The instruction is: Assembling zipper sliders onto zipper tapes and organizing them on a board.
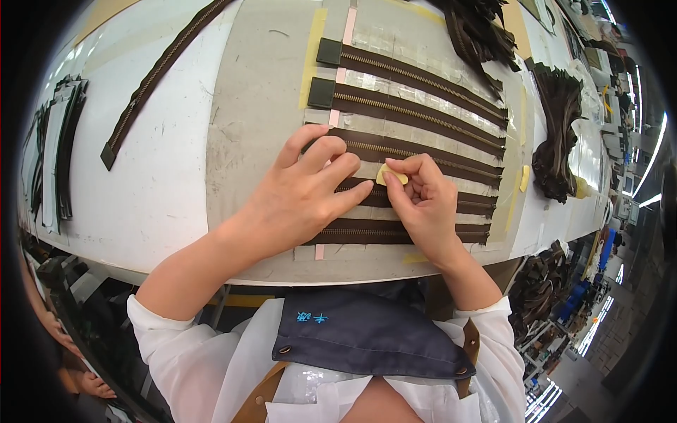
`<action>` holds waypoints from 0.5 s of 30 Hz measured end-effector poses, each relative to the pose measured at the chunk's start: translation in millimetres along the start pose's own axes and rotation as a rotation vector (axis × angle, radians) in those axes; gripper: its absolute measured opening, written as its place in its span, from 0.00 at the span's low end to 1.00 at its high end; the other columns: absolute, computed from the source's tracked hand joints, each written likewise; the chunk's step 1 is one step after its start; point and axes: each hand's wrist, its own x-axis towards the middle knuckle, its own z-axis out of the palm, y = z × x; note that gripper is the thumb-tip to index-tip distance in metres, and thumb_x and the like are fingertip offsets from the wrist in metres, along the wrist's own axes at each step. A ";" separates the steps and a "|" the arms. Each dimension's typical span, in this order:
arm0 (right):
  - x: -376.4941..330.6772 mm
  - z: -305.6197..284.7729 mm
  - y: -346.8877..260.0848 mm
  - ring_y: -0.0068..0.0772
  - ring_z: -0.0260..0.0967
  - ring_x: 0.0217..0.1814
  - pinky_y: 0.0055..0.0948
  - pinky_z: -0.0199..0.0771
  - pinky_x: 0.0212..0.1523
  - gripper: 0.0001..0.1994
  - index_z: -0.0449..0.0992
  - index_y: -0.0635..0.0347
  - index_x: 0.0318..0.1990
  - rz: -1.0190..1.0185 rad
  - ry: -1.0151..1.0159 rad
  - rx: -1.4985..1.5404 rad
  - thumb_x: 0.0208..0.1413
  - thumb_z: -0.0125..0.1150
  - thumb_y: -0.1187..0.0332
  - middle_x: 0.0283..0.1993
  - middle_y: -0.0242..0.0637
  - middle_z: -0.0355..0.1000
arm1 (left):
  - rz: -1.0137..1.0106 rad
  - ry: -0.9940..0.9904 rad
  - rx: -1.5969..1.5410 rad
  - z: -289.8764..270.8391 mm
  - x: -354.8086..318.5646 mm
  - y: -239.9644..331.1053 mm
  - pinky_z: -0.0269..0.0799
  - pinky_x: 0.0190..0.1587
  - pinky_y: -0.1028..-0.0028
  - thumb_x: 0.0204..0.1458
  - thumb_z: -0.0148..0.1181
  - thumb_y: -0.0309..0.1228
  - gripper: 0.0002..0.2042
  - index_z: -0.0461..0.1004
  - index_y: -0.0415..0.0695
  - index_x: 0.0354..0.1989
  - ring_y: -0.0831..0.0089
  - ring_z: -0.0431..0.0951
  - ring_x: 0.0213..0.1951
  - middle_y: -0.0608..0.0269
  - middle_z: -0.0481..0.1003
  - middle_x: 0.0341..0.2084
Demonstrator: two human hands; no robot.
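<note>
Several dark brown zippers (416, 68) with brass-coloured teeth lie side by side across a grey board. The two farthest have dark square tabs (323, 93) at their left ends. Over the left ends of the middle zippers is my left hand (303, 187), its fingers bent and spread apart. The fingertips seem to rest on or just above the third zipper; what lies under them is hidden. My right hand (429, 201) pinches a small pale yellow piece (390, 174) between thumb and forefinger, above the middle of the nearer zippers.
One long zipper (144, 95) with a tab lies on the white table at left. Farther left is a stack of dark strips (60, 148). Bundles of brown zippers (557, 130) lie at right and far right. Another yellow piece (525, 178) sits at the board's right side.
</note>
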 end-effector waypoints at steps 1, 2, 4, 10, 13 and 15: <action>-0.2 0.2 -0.1 0.09 0.52 0.17 0.18 0.53 0.19 0.05 0.76 0.62 0.41 0.001 0.001 0.000 0.58 0.65 0.78 0.16 0.23 0.58 | 0.001 0.002 -0.001 0.2 -0.1 0.0 0.53 0.68 0.57 0.44 0.58 0.27 0.15 0.83 0.53 0.41 0.69 0.70 0.48 0.70 0.72 0.36; -0.2 0.2 -0.5 0.08 0.52 0.18 0.17 0.53 0.19 0.05 0.76 0.63 0.41 0.009 0.003 0.013 0.58 0.64 0.78 0.18 0.22 0.60 | 0.002 0.001 -0.002 0.2 -0.1 0.1 0.53 0.68 0.57 0.44 0.58 0.27 0.15 0.83 0.53 0.41 0.69 0.70 0.48 0.70 0.72 0.36; -0.1 0.9 -1.0 0.07 0.52 0.19 0.16 0.52 0.20 0.05 0.76 0.64 0.42 0.019 0.009 0.026 0.59 0.64 0.78 0.19 0.21 0.62 | 0.001 -0.001 0.003 0.1 -0.2 0.2 0.53 0.67 0.57 0.44 0.58 0.26 0.15 0.83 0.53 0.41 0.69 0.70 0.48 0.70 0.72 0.37; -0.8 0.0 -2.0 0.03 0.55 0.23 0.12 0.53 0.21 0.04 0.75 0.67 0.42 0.028 0.065 0.275 0.61 0.61 0.79 0.28 0.22 0.70 | -0.013 -0.007 -0.005 -2.2 0.3 0.4 0.55 0.67 0.57 0.42 0.58 0.25 0.16 0.83 0.53 0.41 0.68 0.70 0.48 0.70 0.72 0.37; -5.5 -1.9 -4.7 0.03 0.57 0.23 0.12 0.54 0.21 0.05 0.75 0.67 0.43 0.013 0.076 0.198 0.61 0.62 0.79 0.27 0.22 0.70 | -0.014 -0.003 -0.006 -2.5 1.1 0.9 0.56 0.66 0.57 0.42 0.58 0.26 0.16 0.83 0.53 0.41 0.68 0.70 0.48 0.70 0.72 0.36; -9.6 -2.1 -1.0 0.04 0.57 0.22 0.12 0.56 0.21 0.05 0.75 0.66 0.43 0.035 0.029 0.171 0.61 0.62 0.79 0.25 0.22 0.69 | -0.016 0.000 -0.006 -2.0 1.1 0.9 0.56 0.66 0.57 0.42 0.58 0.26 0.16 0.83 0.53 0.41 0.68 0.70 0.48 0.70 0.72 0.36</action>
